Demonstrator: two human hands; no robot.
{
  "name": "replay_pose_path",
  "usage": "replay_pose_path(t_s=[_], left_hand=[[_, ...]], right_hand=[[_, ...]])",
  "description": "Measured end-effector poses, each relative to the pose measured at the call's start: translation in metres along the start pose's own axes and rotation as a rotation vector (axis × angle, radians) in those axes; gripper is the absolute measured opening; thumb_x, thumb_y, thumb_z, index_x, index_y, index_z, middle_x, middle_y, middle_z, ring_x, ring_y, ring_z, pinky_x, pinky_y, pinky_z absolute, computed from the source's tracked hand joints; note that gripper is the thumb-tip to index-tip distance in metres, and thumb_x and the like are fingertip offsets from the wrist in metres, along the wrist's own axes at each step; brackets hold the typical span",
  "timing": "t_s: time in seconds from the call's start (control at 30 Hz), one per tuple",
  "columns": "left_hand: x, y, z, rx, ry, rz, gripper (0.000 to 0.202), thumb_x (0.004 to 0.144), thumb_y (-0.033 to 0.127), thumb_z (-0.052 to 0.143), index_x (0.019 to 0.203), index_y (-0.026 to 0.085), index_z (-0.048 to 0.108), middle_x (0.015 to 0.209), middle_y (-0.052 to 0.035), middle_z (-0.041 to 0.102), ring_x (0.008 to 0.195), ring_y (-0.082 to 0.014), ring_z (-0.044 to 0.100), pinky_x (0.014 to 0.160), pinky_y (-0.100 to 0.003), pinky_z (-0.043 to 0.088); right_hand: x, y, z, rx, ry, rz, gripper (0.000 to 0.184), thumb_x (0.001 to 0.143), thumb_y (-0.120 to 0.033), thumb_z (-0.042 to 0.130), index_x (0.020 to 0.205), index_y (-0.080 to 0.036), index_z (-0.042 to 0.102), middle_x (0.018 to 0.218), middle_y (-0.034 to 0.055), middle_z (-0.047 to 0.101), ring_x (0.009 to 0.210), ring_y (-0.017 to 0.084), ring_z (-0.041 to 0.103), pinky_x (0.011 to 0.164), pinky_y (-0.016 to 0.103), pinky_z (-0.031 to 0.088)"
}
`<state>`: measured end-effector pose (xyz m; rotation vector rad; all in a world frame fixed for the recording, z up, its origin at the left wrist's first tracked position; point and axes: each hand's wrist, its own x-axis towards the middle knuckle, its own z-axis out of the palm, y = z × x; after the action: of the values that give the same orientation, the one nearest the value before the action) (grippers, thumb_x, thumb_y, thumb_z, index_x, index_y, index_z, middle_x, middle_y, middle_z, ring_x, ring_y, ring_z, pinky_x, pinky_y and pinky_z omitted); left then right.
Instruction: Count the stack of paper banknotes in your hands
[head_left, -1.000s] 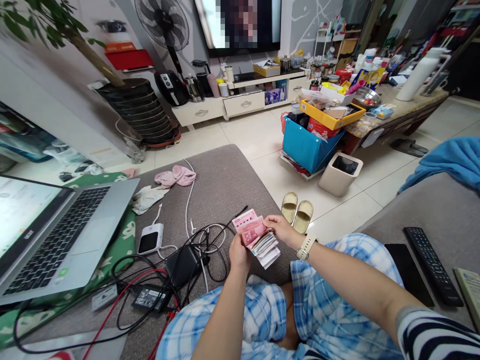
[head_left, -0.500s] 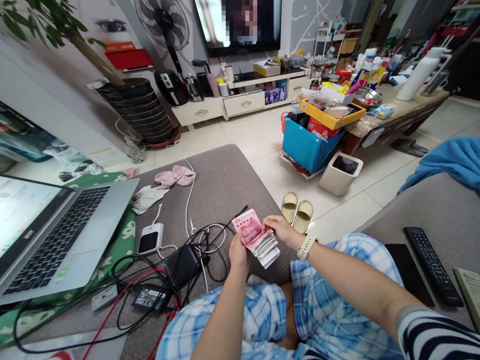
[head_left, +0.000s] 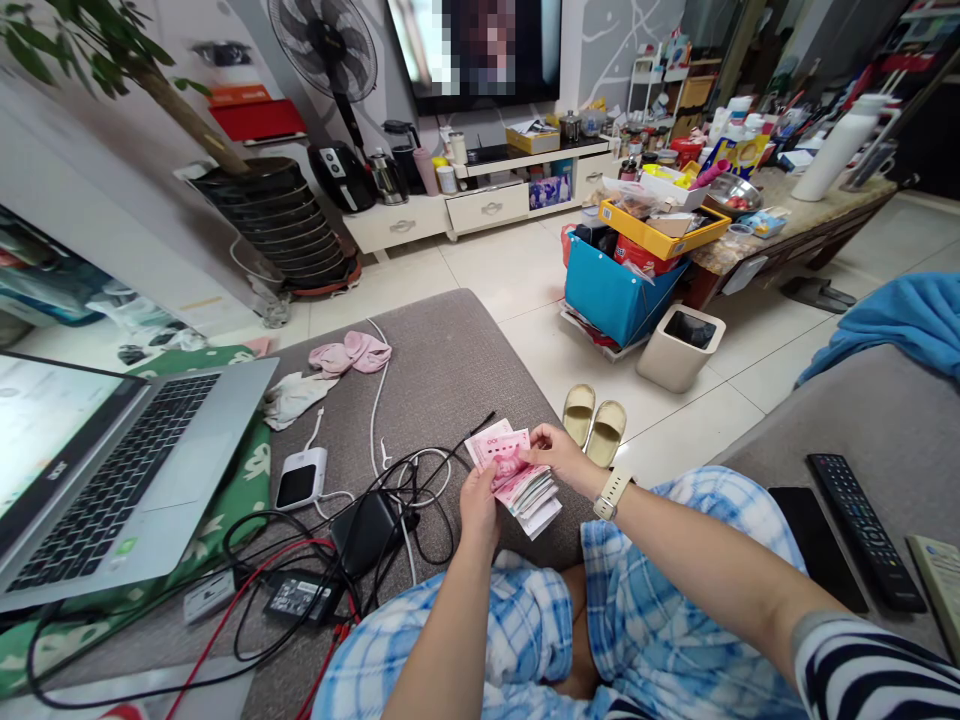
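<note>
A stack of banknotes (head_left: 534, 492) is folded or fanned between my two hands above the grey sofa seat. Pink notes marked 100 lie on its upper side, and paler edges show lower down. My left hand (head_left: 481, 502) grips the stack from the left, its thumb pressed on a pink note. The fingers of my right hand (head_left: 553, 446), with a watch on the wrist, pinch the right edge of a pink banknote (head_left: 511, 450). That note overlaps another pink one at the upper left. Part of the stack is hidden behind my fingers.
Tangled black cables (head_left: 375, 510), a white portable device (head_left: 301, 478) and an open laptop (head_left: 150, 450) lie to the left. A remote (head_left: 866, 530) and a black phone (head_left: 817, 545) rest at the right. Slippers (head_left: 606, 432) and a bin (head_left: 681, 348) stand on the floor.
One more pink note now lies over the left part of the stack, overlapping the earlier one. My left thumb has come onto it; my right hand has shifted very slightly.
</note>
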<state>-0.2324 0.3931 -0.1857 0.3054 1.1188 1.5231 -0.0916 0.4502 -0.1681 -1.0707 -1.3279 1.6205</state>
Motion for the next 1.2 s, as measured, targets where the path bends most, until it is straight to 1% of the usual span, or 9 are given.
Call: replay_pose_path(t_s=[0.1,0.2,0.3,0.4,0.57,0.73,0.97,1.1,1.2], left_hand=[[0.0006,-0.0008,-0.0008,0.012,0.001,-0.004,0.041,0.059,0.031,0.078,0.094,0.013,0.067,0.085,-0.0073,0.073,0.071,-0.0184,0.066,0.075,-0.033,0.048],[0.0018,-0.0017,-0.0016,0.011,0.021,-0.006,0.039,0.059,0.032,0.077,0.092,0.014,0.068,0.083,-0.0061,0.073,0.069,-0.0175,0.066,0.074,-0.033,0.048],[0.0038,-0.0026,-0.0032,0.020,0.067,0.033,0.034,0.059,0.035,0.076,0.084,0.013,0.068,0.079,-0.0042,0.071,0.067,-0.0154,0.063,0.071,-0.030,0.047],[0.0066,-0.0043,-0.0059,0.035,0.117,0.064,0.029,0.061,0.037,0.074,0.077,0.013,0.068,0.074,-0.0021,0.070,0.064,-0.0133,0.060,0.068,-0.028,0.046],[0.0096,-0.0068,-0.0081,0.052,0.147,0.069,0.032,0.064,0.040,0.070,0.081,0.013,0.070,0.079,-0.0038,0.071,0.069,-0.0151,0.061,0.072,-0.029,0.046],[0.0094,-0.0066,-0.0070,0.071,0.142,0.069,0.030,0.064,0.039,0.067,0.079,0.014,0.070,0.077,-0.0037,0.071,0.068,-0.0159,0.061,0.071,-0.029,0.046],[0.0081,-0.0052,-0.0064,0.101,0.176,0.093,0.022,0.064,0.036,0.064,0.073,0.017,0.070,0.074,-0.0027,0.070,0.070,-0.0174,0.060,0.072,-0.029,0.047],[0.0051,-0.0023,-0.0038,0.118,0.190,0.095,0.019,0.064,0.033,0.062,0.070,0.017,0.070,0.074,-0.0038,0.070,0.069,-0.0180,0.060,0.070,-0.030,0.047],[0.0035,-0.0007,-0.0022,0.120,0.190,0.093,0.019,0.064,0.032,0.062,0.071,0.016,0.070,0.075,-0.0051,0.071,0.072,-0.0193,0.062,0.071,-0.031,0.047]], right_hand=[[0.0003,0.0014,0.0002,0.001,-0.033,0.007,0.033,0.066,-0.043,0.075,0.071,-0.017,0.056,0.069,-0.0022,0.055,0.065,0.013,0.048,0.062,0.026,0.037],[0.0012,0.0038,0.0005,0.017,-0.053,0.017,0.032,0.068,-0.043,0.072,0.066,-0.016,0.055,0.065,-0.0029,0.053,0.062,0.012,0.045,0.059,0.025,0.035],[0.0022,0.0054,0.0004,0.041,-0.043,0.026,0.034,0.067,-0.044,0.072,0.063,-0.016,0.053,0.062,-0.0042,0.050,0.058,0.011,0.042,0.057,0.024,0.032],[0.0024,0.0055,0.0004,0.048,-0.037,0.036,0.035,0.066,-0.045,0.073,0.062,-0.017,0.052,0.061,-0.0044,0.050,0.057,0.011,0.042,0.056,0.024,0.031],[0.0019,0.0049,0.0009,0.066,-0.043,0.051,0.033,0.065,-0.044,0.073,0.064,-0.017,0.055,0.062,-0.0038,0.052,0.057,0.011,0.043,0.056,0.024,0.033],[0.0022,0.0048,0.0015,0.090,-0.043,0.050,0.029,0.067,-0.041,0.072,0.066,-0.017,0.056,0.063,-0.0035,0.054,0.058,0.011,0.044,0.057,0.024,0.034],[0.0016,0.0038,0.0022,0.088,-0.041,0.057,0.029,0.070,-0.042,0.069,0.065,-0.017,0.056,0.060,-0.0040,0.052,0.056,0.011,0.043,0.056,0.024,0.033],[0.0017,0.0047,0.0023,0.089,-0.048,0.051,0.031,0.071,-0.044,0.068,0.062,-0.017,0.055,0.057,-0.0046,0.049,0.054,0.010,0.040,0.055,0.024,0.031],[0.0013,0.0042,0.0024,0.095,-0.056,0.053,0.033,0.071,-0.046,0.067,0.061,-0.017,0.054,0.054,-0.0053,0.047,0.051,0.010,0.038,0.053,0.024,0.029]])
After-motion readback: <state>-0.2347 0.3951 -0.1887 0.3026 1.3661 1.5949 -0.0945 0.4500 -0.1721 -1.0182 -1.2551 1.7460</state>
